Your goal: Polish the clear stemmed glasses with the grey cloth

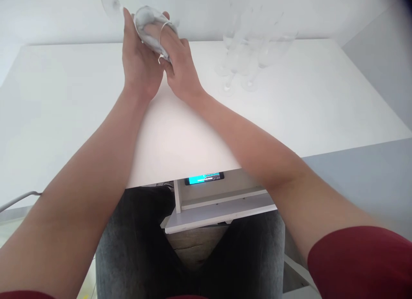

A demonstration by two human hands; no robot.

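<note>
- My left hand (138,61) was closed around the stem end of a clear wine glass (151,28), held tilted above the white surface (64,101), its foot pointing up and left.
- My right hand (180,67) gripped the bowl, fingers curled against the rim; something pale, perhaps a cloth, seemed pressed inside, though I could not tell for sure.
- The glass looked thin, smooth and rounded, slightly cloudy where my fingers sat.
- To the right stood a cluster of other stemmed glasses (247,54), upright, transparent and close together, well apart from my hands.
- I judged this one glass mid-handling; whether the others were finished I could not tell.
</note>
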